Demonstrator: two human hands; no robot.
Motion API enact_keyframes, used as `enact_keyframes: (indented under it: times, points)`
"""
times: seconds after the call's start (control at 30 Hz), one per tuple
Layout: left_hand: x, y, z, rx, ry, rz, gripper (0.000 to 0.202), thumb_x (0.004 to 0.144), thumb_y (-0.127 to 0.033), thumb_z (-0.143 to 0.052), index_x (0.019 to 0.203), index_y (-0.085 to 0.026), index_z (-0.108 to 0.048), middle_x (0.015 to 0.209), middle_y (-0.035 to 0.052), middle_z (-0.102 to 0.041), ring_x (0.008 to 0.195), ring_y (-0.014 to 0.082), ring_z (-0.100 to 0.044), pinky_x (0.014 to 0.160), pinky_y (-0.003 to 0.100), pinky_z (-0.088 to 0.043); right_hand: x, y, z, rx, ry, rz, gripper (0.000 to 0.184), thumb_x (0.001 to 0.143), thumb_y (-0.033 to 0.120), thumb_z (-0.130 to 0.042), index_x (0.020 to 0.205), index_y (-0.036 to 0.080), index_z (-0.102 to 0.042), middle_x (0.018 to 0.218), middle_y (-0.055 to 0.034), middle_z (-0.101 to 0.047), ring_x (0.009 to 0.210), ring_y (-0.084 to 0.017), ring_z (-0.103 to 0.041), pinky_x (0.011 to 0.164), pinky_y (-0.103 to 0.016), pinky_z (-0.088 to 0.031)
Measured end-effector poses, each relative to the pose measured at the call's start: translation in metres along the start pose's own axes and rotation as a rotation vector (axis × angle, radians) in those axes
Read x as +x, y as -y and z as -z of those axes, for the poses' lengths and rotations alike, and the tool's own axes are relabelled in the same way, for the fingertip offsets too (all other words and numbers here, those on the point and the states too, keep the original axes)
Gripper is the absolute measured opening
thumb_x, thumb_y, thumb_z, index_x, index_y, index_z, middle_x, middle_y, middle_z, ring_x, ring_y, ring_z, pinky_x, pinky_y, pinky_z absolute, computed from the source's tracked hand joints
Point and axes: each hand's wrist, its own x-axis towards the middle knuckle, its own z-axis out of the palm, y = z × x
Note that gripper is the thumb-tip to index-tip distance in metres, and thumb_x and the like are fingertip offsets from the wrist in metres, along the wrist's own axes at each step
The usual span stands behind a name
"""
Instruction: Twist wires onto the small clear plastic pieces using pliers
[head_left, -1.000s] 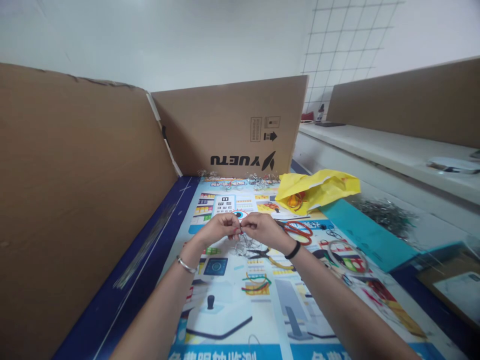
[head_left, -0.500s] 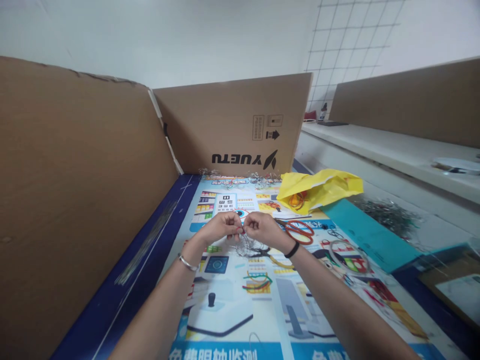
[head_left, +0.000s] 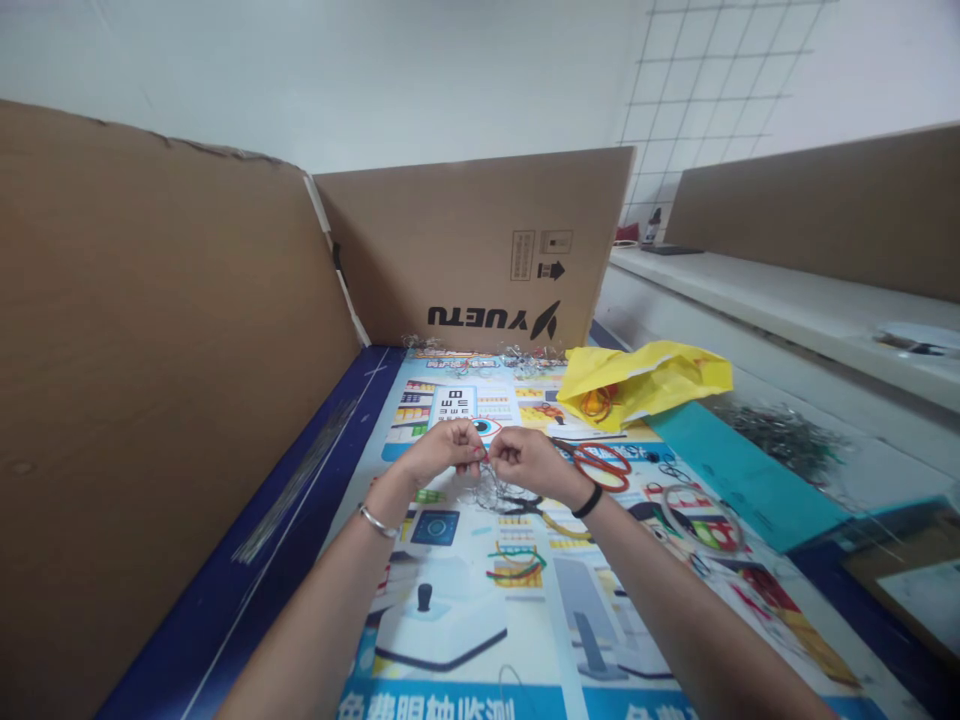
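Over the middle of the printed table sheet, my left hand (head_left: 448, 450) and my right hand (head_left: 529, 464) meet, fingertips almost touching. Both are closed in a pinch. A small reddish bit shows at the left fingertips, too small to name; what the right fingers pinch is hidden. Just below them lies a loose tangle of thin silvery wire (head_left: 489, 490). Pliers with yellow handles (head_left: 564, 526) lie under and beside my right wrist. Beyond that wrist are scissors with orange-red handles (head_left: 606, 468). Short coloured strands (head_left: 519, 566), red, green and yellow, rest nearer to me.
A yellow bag (head_left: 660, 382) with orange strands at its mouth lies at the back right. Beside it are a teal board (head_left: 750, 480), a heap of wire pieces (head_left: 784, 438) and a pale coil (head_left: 739, 535). Straight wires (head_left: 296, 482) lie at left. Cardboard walls (head_left: 465, 240) enclose the back and left.
The view has shifted slightly, so the surroundings sit a little farther right. Both hands keep their pinch at nearly the same spot, with only slight finger movement.
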Motion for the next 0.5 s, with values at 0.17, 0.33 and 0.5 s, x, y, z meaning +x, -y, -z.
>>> enact_keyframes:
  times: [0.17, 0.33, 0.5]
  points:
    - [-0.0003, -0.0003, -0.0019, -0.010, -0.021, 0.010, 0.033, 0.062, -0.036, -0.076, 0.070, -0.014, -0.052, 0.051, -0.0012, -0.062, 0.043, 0.0076, -0.050, 0.045, 0.019, -0.035, -0.0006, 0.0018, 0.0000, -0.026, 0.012, 0.033, 0.010, 0.064, 0.009, -0.054, 0.062, 0.018, -0.057, 0.062, 0.0016, -0.055, 0.054, -0.009, -0.048, 0.053, -0.020, -0.036]
    - [0.0012, 0.0023, -0.0027, -0.011, -0.060, -0.005, 0.026, 0.060, -0.027, -0.076, 0.067, -0.013, -0.054, 0.054, -0.0024, -0.059, 0.048, 0.0077, -0.051, 0.049, 0.019, -0.035, -0.0005, -0.0006, -0.0005, -0.033, 0.035, 0.052, 0.011, 0.064, 0.008, -0.053, 0.062, 0.018, -0.058, 0.062, 0.0016, -0.057, 0.055, -0.009, -0.049, 0.053, -0.020, -0.037]
    - [0.0025, 0.0017, -0.0035, -0.018, -0.074, -0.051, 0.022, 0.059, -0.018, -0.075, 0.070, -0.013, -0.057, 0.060, -0.0046, -0.055, 0.055, 0.0058, -0.049, 0.056, 0.019, -0.035, 0.0010, -0.0023, 0.0046, -0.022, 0.029, 0.053, 0.009, 0.067, 0.010, -0.054, 0.064, 0.018, -0.059, 0.066, 0.0006, -0.057, 0.060, -0.011, -0.051, 0.057, -0.021, -0.039]
